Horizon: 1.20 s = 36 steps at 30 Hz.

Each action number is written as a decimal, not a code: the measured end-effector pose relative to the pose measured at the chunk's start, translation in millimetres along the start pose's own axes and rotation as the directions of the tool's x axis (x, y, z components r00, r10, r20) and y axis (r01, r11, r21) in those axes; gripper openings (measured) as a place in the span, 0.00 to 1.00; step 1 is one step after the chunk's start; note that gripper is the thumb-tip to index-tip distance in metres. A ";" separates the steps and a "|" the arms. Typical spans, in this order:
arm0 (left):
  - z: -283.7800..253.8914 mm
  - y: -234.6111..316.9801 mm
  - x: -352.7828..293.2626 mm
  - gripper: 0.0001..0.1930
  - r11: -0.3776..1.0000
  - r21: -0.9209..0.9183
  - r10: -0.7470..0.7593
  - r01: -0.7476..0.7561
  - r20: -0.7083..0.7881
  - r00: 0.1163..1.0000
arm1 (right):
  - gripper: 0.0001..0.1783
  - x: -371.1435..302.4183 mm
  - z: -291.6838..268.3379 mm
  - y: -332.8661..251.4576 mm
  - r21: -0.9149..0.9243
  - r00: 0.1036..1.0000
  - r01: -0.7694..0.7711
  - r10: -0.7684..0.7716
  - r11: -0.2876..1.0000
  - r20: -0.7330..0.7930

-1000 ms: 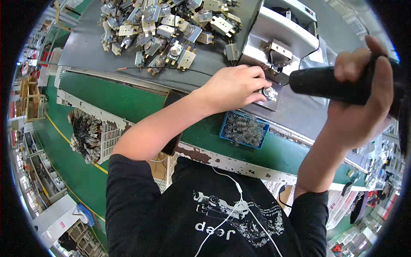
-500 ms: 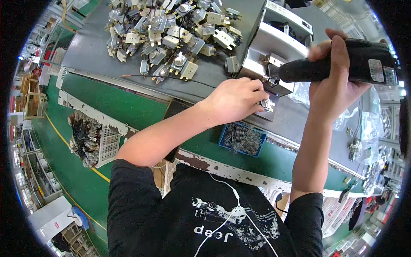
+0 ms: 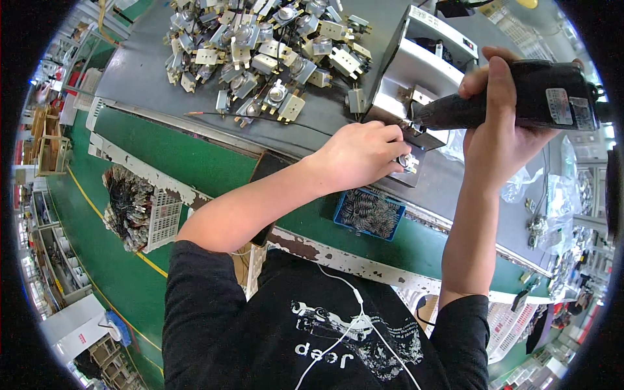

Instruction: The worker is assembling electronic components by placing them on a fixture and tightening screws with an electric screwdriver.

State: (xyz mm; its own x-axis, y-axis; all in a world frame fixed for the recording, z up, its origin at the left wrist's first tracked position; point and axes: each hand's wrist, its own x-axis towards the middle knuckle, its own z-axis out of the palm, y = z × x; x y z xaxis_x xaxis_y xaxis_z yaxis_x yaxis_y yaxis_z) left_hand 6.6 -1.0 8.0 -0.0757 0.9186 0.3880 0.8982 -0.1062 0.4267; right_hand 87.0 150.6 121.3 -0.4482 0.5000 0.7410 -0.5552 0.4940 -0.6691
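Observation:
My left hand is closed over a small metal switch part with white terminals, pinching it at the table edge. Most of that part is hidden by the fingers. My right hand wraps round a black electric screwdriver, held nearly level and pointing left. Its nose reaches the front of a silver metal box, which looks like a screw feeder. What sits at the very tip is too small to tell. Just left of the box, one similar switch part rests on the table.
Many similar switch parts are heaped on the grey table at the far left. A blue bin of springs sits below my left hand. Clear plastic bags lie at the right. A white crate with bundled parts stands lower left.
My right hand has brought the screwdriver slightly left, its nose now closer against the front of the metal box. The left hand keeps its pinch on the switch part, almost unmoved.

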 end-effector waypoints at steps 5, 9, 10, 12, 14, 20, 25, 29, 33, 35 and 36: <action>-1.5 0.2 0.2 0.14 1.000 -0.003 -0.024 0.024 0.036 0.999 | 0.22 -2.6 21.0 -5.5 -0.064 0.993 0.097 -0.101 0.993 -0.067; -2.1 0.6 1.6 0.14 0.999 0.007 -0.038 0.037 0.066 0.997 | 0.21 -3.7 22.1 -5.2 -0.129 0.987 0.138 -0.147 0.982 -0.064; -1.0 -0.3 1.3 0.13 1.000 -0.002 -0.031 0.032 0.051 0.998 | 0.21 -4.1 22.6 -4.9 -0.128 0.987 0.136 -0.145 0.982 -0.062; 0.5 -0.9 0.8 0.13 1.000 -0.010 -0.025 0.026 0.035 0.999 | 0.22 -4.5 23.2 -4.7 -0.128 0.988 0.135 -0.144 0.983 -0.062; 1.4 -1.2 0.9 0.12 1.000 -0.001 -0.015 0.015 0.019 1.000 | 0.19 -3.9 24.6 -6.2 -0.095 0.987 0.140 -0.146 0.986 -0.061; 0.5 -0.3 0.4 0.14 1.000 0.013 -0.003 0.003 0.011 1.000 | 0.08 4.5 10.4 -0.7 0.085 0.999 0.012 -0.016 0.996 0.046; 3.1 -1.4 -0.6 0.12 1.000 0.003 -0.006 0.006 -0.008 1.000 | 0.09 11.5 11.6 -1.0 0.139 0.987 -0.099 0.079 0.985 0.141; -1.0 0.1 0.9 0.14 1.000 0.011 -0.026 0.026 0.054 0.998 | 0.18 -1.1 26.6 -8.4 -0.072 0.993 0.048 -0.055 0.996 -0.104; 2.1 -1.7 0.0 0.14 0.999 0.035 0.025 -0.024 -0.032 0.999 | 0.23 -3.0 31.4 -7.0 -0.171 0.975 0.086 -0.118 0.981 -0.187; -1.7 -0.8 0.2 0.15 1.000 0.026 -0.005 0.004 0.045 0.999 | 0.23 -1.0 30.8 -6.4 -0.253 0.968 0.094 -0.148 0.963 -0.205; -2.5 -1.2 -0.7 0.15 1.000 0.026 -0.005 0.003 0.046 0.999 | 0.21 1.0 29.7 -6.9 -0.159 0.985 0.099 -0.119 0.982 -0.123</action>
State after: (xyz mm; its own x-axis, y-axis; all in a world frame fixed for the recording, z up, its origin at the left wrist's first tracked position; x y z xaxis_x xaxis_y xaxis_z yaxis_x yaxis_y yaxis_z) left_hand 4.5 -2.5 9.2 -0.0600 0.9354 0.3483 0.9089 -0.0931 0.4066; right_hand 69.6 126.6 128.3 -0.2891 0.5213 0.8029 -0.4783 0.6479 -0.5929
